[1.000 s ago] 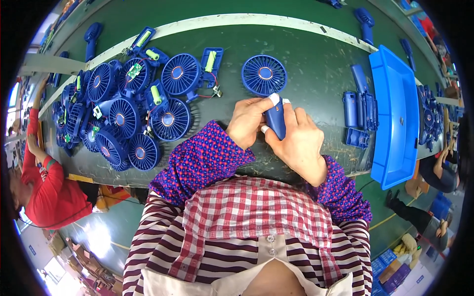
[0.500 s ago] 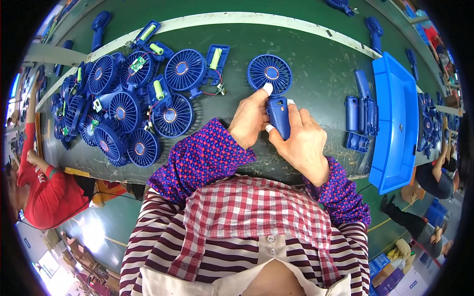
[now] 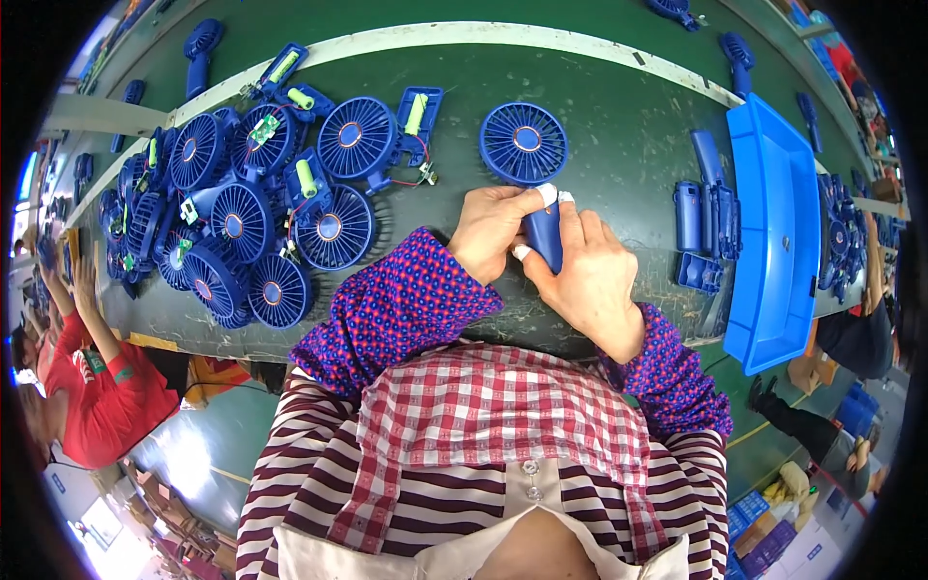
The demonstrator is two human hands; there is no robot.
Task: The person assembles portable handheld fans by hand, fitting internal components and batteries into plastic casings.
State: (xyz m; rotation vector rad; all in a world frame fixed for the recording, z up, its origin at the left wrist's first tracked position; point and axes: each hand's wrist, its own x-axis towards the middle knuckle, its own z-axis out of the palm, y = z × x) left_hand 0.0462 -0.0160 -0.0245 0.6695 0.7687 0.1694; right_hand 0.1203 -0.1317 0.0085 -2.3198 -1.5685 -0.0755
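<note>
A blue handheld fan [image 3: 544,238] is held between my two hands, its round grille pointing away from me and its handle toward me. My left hand [image 3: 491,230] is closed about the handle's left side, with the white-covered thumb pressed on the handle's upper end. On the other side my right hand [image 3: 592,263] grips the handle, fingers along its right edge and thumb at its lower left. White covers sit on several fingertips. The upper part of the handle is mostly hidden by the thumb and fingers.
Left lies a heap of blue fans [image 3: 234,224] with exposed yellow-green batteries, wires and circuit boards. Blue handle shells [image 3: 713,217] lie at the right beside a blue plastic bin [image 3: 768,242]. A white strip [image 3: 464,37] crosses the green table. A person in red [image 3: 111,396] sits at far left.
My left thumb has moved right and down from the base of the fan's head onto the top of the handle. The fan has shifted slightly. At left, the person in red has moved their arms.
</note>
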